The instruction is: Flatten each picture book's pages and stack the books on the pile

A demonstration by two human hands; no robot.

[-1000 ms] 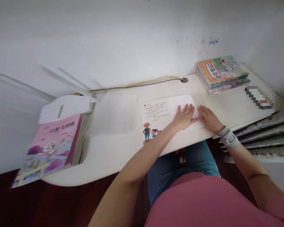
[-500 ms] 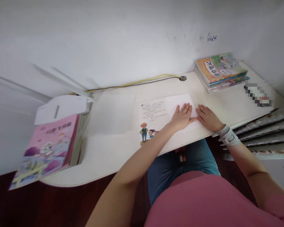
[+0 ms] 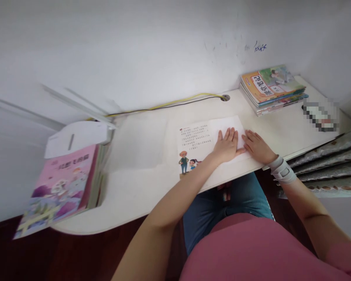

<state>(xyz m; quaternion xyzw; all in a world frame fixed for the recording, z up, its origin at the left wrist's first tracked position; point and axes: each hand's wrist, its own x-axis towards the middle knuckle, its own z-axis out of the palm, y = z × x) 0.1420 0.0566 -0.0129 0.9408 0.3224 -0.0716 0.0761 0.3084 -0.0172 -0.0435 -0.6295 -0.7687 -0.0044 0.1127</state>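
Printed sheet: it has slid slightly rightward along the worktop (image 3: 128, 199) since the earlier views; the printed sheet (image 3: 194, 137) now lies right of the worktop's middle, near the front edge, its lower part partly covered by the left forearm.
Left hand: it has shifted rightward with the paper; the left hand (image 3: 227, 146) lies palm down on the plain right part, fingers spread, thumb pointing toward the other hand.
Right hand: nearly unmoved; the right hand (image 3: 257, 147) rests palm down at the sheet's right edge, fingers extended and slightly apart, gripping nothing. Whether its fingertips overlap the paper, I cannot tell.
What the shift means: the paper's right edge seems to be brought up against the right hand, with the left apparently keeping it flat.
Arms: the left forearm crosses the front edge on a slant; the right comes in from the right, a pale wristband (image 3: 283, 170) at its wrist.
Back right corner: a book stack (image 3: 273, 88) sits near it.
Left end: a pink book (image 3: 64, 175) overhangs the edge.
Pale sheet: a thin pale sheet (image 3: 140, 144) lies left of the printed one.
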